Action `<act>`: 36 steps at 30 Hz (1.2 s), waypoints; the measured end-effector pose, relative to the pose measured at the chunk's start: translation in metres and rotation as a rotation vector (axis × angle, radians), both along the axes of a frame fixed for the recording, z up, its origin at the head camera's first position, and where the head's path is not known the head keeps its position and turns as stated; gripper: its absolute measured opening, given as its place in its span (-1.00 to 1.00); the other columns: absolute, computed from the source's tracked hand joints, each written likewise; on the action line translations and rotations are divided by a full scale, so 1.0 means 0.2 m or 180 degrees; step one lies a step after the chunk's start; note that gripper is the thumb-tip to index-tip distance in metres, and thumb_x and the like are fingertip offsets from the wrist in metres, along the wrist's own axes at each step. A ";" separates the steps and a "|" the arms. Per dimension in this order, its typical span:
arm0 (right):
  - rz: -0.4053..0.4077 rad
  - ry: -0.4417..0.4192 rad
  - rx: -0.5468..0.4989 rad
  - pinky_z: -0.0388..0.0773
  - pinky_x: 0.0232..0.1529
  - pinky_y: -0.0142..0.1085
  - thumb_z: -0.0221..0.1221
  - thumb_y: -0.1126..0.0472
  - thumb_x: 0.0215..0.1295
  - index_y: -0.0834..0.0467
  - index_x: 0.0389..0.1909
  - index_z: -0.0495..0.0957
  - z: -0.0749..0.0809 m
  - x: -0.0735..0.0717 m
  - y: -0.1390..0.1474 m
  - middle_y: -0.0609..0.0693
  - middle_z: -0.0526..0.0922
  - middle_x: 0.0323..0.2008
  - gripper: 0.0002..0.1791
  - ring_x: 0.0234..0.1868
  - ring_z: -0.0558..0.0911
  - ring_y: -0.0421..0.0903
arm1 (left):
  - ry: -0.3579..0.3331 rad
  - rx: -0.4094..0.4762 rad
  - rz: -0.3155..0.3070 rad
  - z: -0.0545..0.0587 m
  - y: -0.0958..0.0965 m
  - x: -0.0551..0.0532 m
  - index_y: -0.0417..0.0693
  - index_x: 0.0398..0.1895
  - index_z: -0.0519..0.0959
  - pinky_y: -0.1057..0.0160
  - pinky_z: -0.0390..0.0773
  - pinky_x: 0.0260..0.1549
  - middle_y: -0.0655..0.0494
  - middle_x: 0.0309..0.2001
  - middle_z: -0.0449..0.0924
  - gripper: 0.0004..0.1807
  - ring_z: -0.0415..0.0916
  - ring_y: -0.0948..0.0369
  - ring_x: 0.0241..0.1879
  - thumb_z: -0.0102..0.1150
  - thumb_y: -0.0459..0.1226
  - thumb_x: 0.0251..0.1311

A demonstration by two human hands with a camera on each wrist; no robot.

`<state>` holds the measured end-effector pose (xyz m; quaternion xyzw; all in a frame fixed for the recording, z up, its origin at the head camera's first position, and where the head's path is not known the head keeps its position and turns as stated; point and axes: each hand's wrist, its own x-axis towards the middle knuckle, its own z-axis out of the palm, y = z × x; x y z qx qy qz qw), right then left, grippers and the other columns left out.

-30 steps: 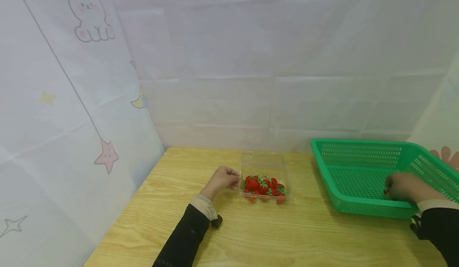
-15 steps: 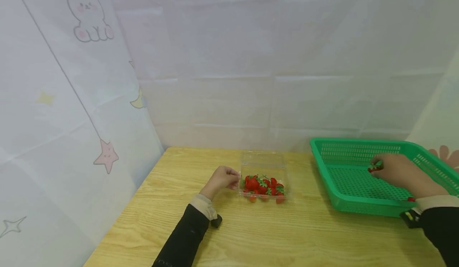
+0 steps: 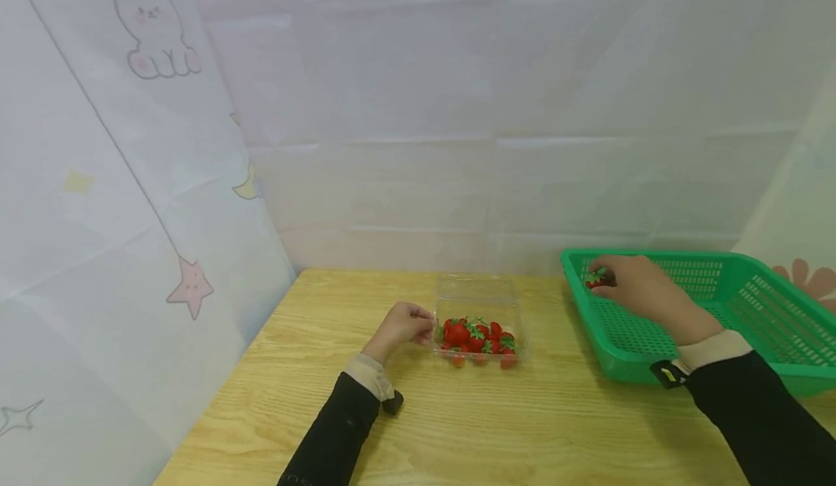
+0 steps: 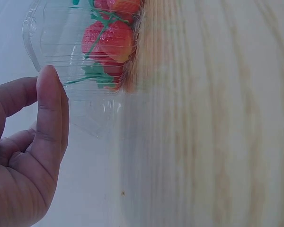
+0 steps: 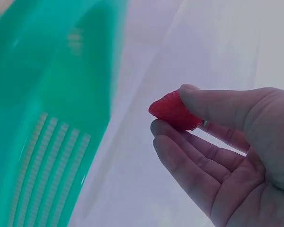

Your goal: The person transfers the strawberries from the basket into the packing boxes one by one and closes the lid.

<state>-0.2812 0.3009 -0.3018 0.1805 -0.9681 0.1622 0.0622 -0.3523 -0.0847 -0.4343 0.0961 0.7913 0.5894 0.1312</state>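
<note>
A strawberry (image 5: pixel 173 111) with a green leafy top is pinched between the thumb and fingers of my right hand (image 3: pixel 636 290), above the left side of the green basket (image 3: pixel 617 352). On the table stands a clear plastic box (image 3: pixel 477 290), its lid raised at the back. Several red strawberries (image 3: pixel 459 334) lie inside it. At the box's left side, my left hand (image 3: pixel 400 330) pinches the edge with thumb and fingers. The left wrist view shows those fingers (image 4: pixel 48 101) at the clear wall, beside the strawberries; their exact contact is partly hidden.
The wooden table (image 3: pixel 457 428) carries both containers, the basket to the right of the box. Behind them hangs a pale cloth backdrop (image 3: pixel 392 109), with a printed side panel (image 3: pixel 130 217) at left. The basket's raised rim stands between my right hand and the box.
My right hand has risen from the basket's near right part and moved left with the strawberry, toward the basket's left rim. The left hand and the box have stayed in place.
</note>
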 end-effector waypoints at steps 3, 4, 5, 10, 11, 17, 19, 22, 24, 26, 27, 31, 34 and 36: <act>0.0111 0.0036 -0.0070 0.61 -0.35 -0.05 0.30 0.34 0.22 0.40 0.00 0.52 -0.01 -0.01 -0.10 0.13 0.66 -0.30 -0.64 -0.27 0.64 0.11 | -0.0002 0.0007 0.0008 0.00 0.00 0.00 -0.37 -0.22 0.62 0.20 0.69 -0.47 -0.07 -0.48 0.62 -0.86 0.59 0.20 -0.55 0.21 -0.40 0.28; 0.0131 0.0036 -0.0073 0.62 -0.35 -0.07 0.31 0.34 0.21 0.38 -0.01 0.53 -0.02 -0.01 -0.14 0.12 0.66 -0.30 -0.65 -0.27 0.64 0.10 | -0.0008 0.0011 0.0010 0.00 0.00 0.00 -0.38 -0.22 0.62 0.20 0.69 -0.46 -0.07 -0.48 0.62 -0.85 0.59 0.20 -0.54 0.21 -0.39 0.28; 0.0149 0.0040 -0.0082 0.62 -0.35 -0.08 0.31 0.34 0.21 0.37 -0.02 0.53 -0.03 -0.02 -0.17 0.11 0.66 -0.31 -0.66 -0.27 0.65 0.09 | -0.0009 0.0014 0.0012 0.00 0.00 0.00 -0.38 -0.22 0.61 0.20 0.69 -0.46 -0.07 -0.48 0.62 -0.85 0.60 0.20 -0.54 0.21 -0.40 0.28; 0.0298 0.0100 -0.0129 0.61 -0.35 -0.10 0.32 0.34 0.19 0.32 -0.06 0.56 -0.10 -0.04 -0.33 0.05 0.65 -0.32 -0.70 -0.29 0.64 0.04 | -0.0017 0.0023 0.0014 0.01 0.00 0.00 -0.37 -0.22 0.61 0.21 0.69 -0.46 -0.07 -0.47 0.62 -0.86 0.60 0.21 -0.53 0.19 -0.39 0.29; 0.0335 0.0135 -0.0134 0.61 -0.35 -0.11 0.33 0.35 0.19 0.31 -0.07 0.57 -0.13 -0.05 -0.37 0.04 0.64 -0.32 -0.71 -0.30 0.63 0.03 | -0.0015 0.0024 0.0012 0.00 0.00 0.00 -0.37 -0.22 0.61 0.21 0.69 -0.46 -0.07 -0.47 0.62 -0.86 0.60 0.21 -0.54 0.19 -0.40 0.29; 0.0461 0.0247 0.0083 0.62 -0.36 -0.18 0.36 0.38 0.13 0.26 -0.12 0.59 -0.29 -0.11 -0.53 0.03 0.65 -0.34 -0.72 -0.35 0.63 -0.03 | -0.0002 0.0036 -0.0012 0.00 0.00 0.00 -0.39 -0.21 0.61 0.19 0.70 -0.44 -0.06 -0.48 0.62 -0.85 0.59 0.22 -0.54 0.20 -0.40 0.29; 0.0493 0.0285 0.0141 0.62 -0.34 -0.17 0.37 0.40 0.11 0.26 -0.14 0.60 -0.33 -0.13 -0.56 0.04 0.65 -0.34 -0.72 -0.34 0.63 -0.03 | 0.0010 0.0031 -0.0016 0.00 0.00 0.00 -0.38 -0.21 0.61 0.18 0.70 -0.43 -0.06 -0.48 0.62 -0.85 0.59 0.22 -0.54 0.20 -0.40 0.29; 0.0551 0.0324 0.0206 0.62 -0.31 -0.15 0.38 0.43 0.08 0.28 -0.18 0.61 -0.39 -0.17 -0.59 0.07 0.66 -0.33 -0.73 -0.33 0.63 0.00 | 0.0007 0.0031 -0.0011 0.00 0.00 0.00 -0.38 -0.22 0.61 0.18 0.70 -0.43 -0.06 -0.48 0.62 -0.86 0.59 0.22 -0.54 0.20 -0.40 0.29; 0.0543 0.0261 0.0274 0.62 -0.28 -0.14 0.38 0.44 0.07 0.29 -0.18 0.61 -0.42 -0.19 -0.60 0.08 0.66 -0.32 -0.74 -0.31 0.63 0.02 | -0.0007 0.0036 -0.0011 0.00 0.00 0.00 -0.38 -0.22 0.61 0.20 0.69 -0.44 -0.06 -0.48 0.62 -0.86 0.59 0.22 -0.55 0.19 -0.41 0.29; 0.0502 0.0173 0.0360 0.62 -0.26 -0.13 0.37 0.45 0.09 0.29 -0.16 0.62 -0.44 -0.20 -0.62 0.09 0.66 -0.31 -0.73 -0.28 0.63 0.04 | -0.0011 0.0045 -0.0016 0.00 0.00 0.00 -0.38 -0.23 0.62 0.21 0.69 -0.45 -0.06 -0.49 0.62 -0.87 0.59 0.22 -0.55 0.19 -0.41 0.29; 0.0467 0.0122 0.0406 0.62 -0.24 -0.13 0.35 0.47 0.10 0.28 -0.16 0.62 -0.45 -0.21 -0.62 0.08 0.66 -0.30 -0.73 -0.27 0.63 0.04 | -0.0014 0.0049 -0.0016 0.00 0.00 0.00 -0.38 -0.23 0.62 0.22 0.69 -0.46 -0.06 -0.49 0.62 -0.87 0.59 0.22 -0.55 0.19 -0.41 0.29; 0.0493 0.0167 0.0669 0.63 -0.24 -0.14 0.31 0.53 0.09 0.27 -0.17 0.65 -0.49 -0.23 -0.65 0.09 0.66 -0.31 -0.73 -0.27 0.64 0.06 | 0.0001 0.0037 -0.0009 0.01 0.00 0.01 -0.38 -0.23 0.61 0.22 0.69 -0.47 -0.07 -0.49 0.61 -0.86 0.58 0.22 -0.56 0.19 -0.41 0.29; 0.0540 0.0286 0.0824 0.63 -0.31 -0.16 0.30 0.56 0.07 0.24 -0.25 0.65 -0.52 -0.23 -0.66 0.07 0.65 -0.37 -0.76 -0.32 0.62 0.04 | 0.0007 0.0020 -0.0004 0.01 0.00 0.01 -0.40 -0.21 0.61 0.20 0.69 -0.46 -0.10 -0.47 0.62 -0.85 0.58 0.22 -0.56 0.19 -0.40 0.29; 0.0547 0.0335 0.0870 0.61 -0.36 -0.17 0.30 0.56 0.07 0.22 -0.32 0.64 -0.54 -0.24 -0.67 0.04 0.62 -0.42 -0.78 -0.37 0.61 0.01 | 0.0021 0.0025 -0.0011 0.01 0.00 0.01 -0.42 -0.18 0.61 0.18 0.69 -0.46 -0.13 -0.45 0.63 -0.83 0.58 0.22 -0.56 0.19 -0.40 0.29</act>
